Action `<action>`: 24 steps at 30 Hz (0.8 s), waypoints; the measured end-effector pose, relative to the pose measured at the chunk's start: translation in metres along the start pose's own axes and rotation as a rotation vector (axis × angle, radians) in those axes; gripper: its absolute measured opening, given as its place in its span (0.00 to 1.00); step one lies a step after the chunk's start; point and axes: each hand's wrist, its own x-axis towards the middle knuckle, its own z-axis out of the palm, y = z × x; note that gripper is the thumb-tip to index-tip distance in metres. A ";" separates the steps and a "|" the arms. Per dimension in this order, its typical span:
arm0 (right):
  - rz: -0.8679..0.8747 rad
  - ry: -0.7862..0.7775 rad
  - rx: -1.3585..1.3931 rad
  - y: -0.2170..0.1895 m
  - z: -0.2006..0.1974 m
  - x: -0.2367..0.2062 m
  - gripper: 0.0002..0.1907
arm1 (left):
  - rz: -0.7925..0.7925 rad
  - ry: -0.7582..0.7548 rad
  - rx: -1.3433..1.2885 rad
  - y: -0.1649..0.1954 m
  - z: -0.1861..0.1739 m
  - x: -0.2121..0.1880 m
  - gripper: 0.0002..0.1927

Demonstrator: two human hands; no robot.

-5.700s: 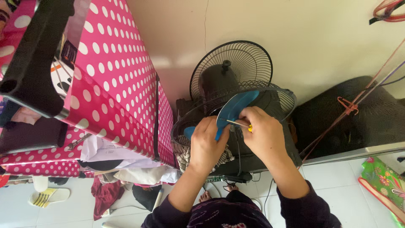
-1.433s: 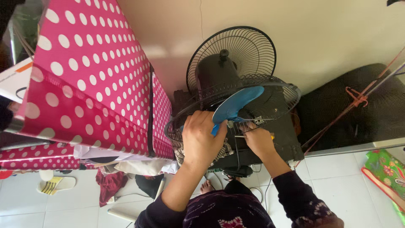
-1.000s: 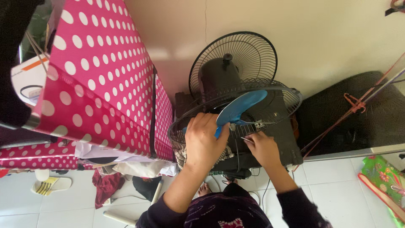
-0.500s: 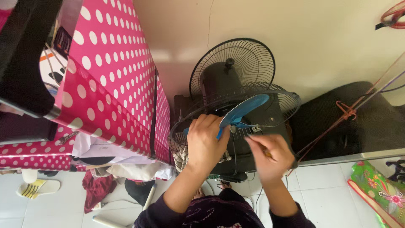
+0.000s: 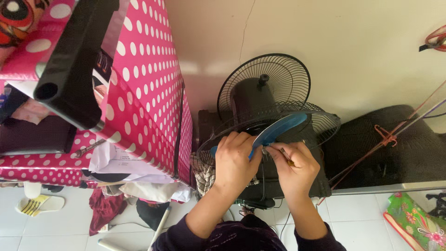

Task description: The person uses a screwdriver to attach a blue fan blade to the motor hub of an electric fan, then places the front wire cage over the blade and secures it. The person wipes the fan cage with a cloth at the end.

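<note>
My left hand [image 5: 234,160] grips the hub of a blue fan blade [image 5: 278,128] that lies inside a black wire guard [image 5: 320,122] of a black fan. Right beside it, my right hand [image 5: 293,165] pinches a thin tool with a yellowish handle [image 5: 287,157], its tip at the blade's centre. A second black fan guard with the motor housing [image 5: 265,88] stands upright behind, against the wall. The blade's hub is hidden under my fingers.
A pink cloth wardrobe with white dots [image 5: 144,88] fills the left, a black bar [image 5: 76,60] across its top. Clothes and papers [image 5: 121,162] spill below it. A black mesh object [image 5: 399,139] with red cord lies right. A slipper [image 5: 39,204] and flowered bag [image 5: 416,223] rest on white tiles.
My right hand came back from just below the fan to the blade's centre with the thin tool. The left hand stayed on the blade. The view shifted slightly.
</note>
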 end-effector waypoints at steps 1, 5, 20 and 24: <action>0.012 -0.010 0.005 -0.001 -0.001 0.001 0.08 | 0.000 -0.001 -0.002 0.000 0.000 0.000 0.06; 0.045 -0.023 0.014 -0.005 -0.002 0.003 0.08 | 0.002 -0.006 0.010 0.001 0.000 0.000 0.06; 0.231 -0.176 -0.034 -0.012 -0.012 0.030 0.14 | 0.041 -0.036 -0.043 -0.002 0.001 0.001 0.08; 0.205 -0.264 0.004 -0.005 -0.014 0.037 0.11 | 0.013 -0.052 -0.047 -0.002 0.001 0.002 0.06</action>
